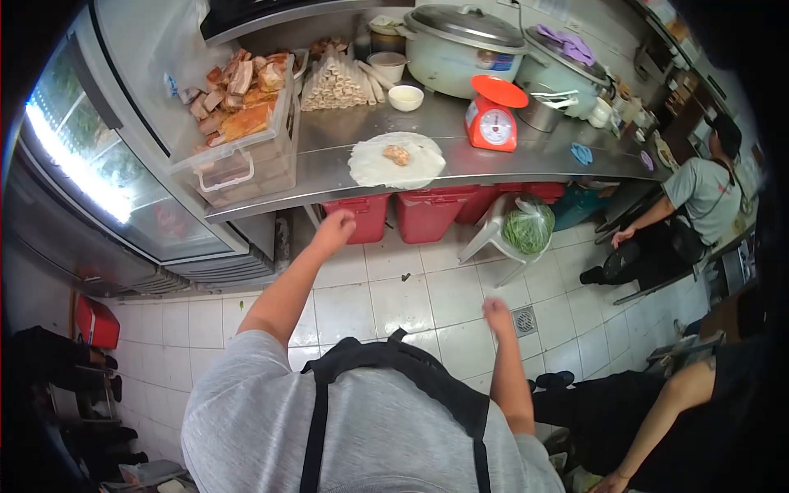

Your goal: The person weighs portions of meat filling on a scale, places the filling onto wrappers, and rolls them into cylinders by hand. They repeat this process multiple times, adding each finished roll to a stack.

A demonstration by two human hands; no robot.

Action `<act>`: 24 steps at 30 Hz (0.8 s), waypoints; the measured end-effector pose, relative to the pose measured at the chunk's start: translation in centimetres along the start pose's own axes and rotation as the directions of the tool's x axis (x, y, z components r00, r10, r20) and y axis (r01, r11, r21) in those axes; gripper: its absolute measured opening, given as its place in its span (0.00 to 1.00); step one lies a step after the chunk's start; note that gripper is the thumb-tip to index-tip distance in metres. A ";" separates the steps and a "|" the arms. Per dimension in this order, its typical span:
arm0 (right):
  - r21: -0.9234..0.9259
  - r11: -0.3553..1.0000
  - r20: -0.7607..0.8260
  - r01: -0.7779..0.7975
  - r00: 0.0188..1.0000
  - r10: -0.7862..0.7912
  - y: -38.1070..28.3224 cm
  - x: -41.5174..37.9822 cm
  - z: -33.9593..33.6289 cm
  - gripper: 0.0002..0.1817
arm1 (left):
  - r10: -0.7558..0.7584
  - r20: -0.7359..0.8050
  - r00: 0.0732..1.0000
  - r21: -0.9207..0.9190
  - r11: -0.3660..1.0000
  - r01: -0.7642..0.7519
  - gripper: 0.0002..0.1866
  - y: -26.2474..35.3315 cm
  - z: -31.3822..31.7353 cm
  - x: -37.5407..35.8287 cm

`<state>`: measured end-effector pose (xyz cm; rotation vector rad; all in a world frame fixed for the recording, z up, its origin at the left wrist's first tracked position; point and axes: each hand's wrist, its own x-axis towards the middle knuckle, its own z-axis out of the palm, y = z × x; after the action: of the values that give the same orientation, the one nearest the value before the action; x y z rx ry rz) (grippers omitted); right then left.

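Both of my hands hang in the air in front of the steel counter. My left hand (334, 232) is below the counter edge, near a red bin, its fingers curled with nothing visible in them. Over the tiled floor, lower and to the right, my right hand (498, 316) is loosely closed and looks empty. Thin white round wrappers (366, 167) lie flat on the counter, with a lump of pale filling (396, 154) on top. Behind them is a stack of uncooked spring rolls (335, 82) beside a small white bowl (406, 98).
A red kitchen scale (496, 123) stands right of the wrappers. A clear tub of meat pieces (246, 164) is at left, beside a glass-door fridge (107, 140). Below are red bins (427, 218) and bagged greens (528, 226) on a stool (485, 234). Co-workers (703, 197) are at right.
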<state>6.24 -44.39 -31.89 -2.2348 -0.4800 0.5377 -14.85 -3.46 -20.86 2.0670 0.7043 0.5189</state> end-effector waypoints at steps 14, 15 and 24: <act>-0.281 0.861 0.043 0.423 0.902 -0.429 -30.1 32.0 3.2 0.20 | -0.357 -0.387 0.850 0.403 0.764 0.504 0.28 4.0 1.1 22.8; -0.347 0.843 0.064 0.410 0.908 -0.415 -30.4 33.2 4.7 0.20 | -0.407 -0.371 0.835 0.442 0.713 0.544 0.29 5.0 1.2 23.2; -0.390 0.794 0.389 0.466 0.865 -0.317 -34.1 34.3 4.9 0.11 | -0.226 -0.263 0.938 0.231 0.929 0.289 0.11 1.3 1.7 23.7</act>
<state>26.75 -3.01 -16.77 -2.4027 -1.3425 0.5854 4.38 10.26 -18.32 2.1322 1.2278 0.5423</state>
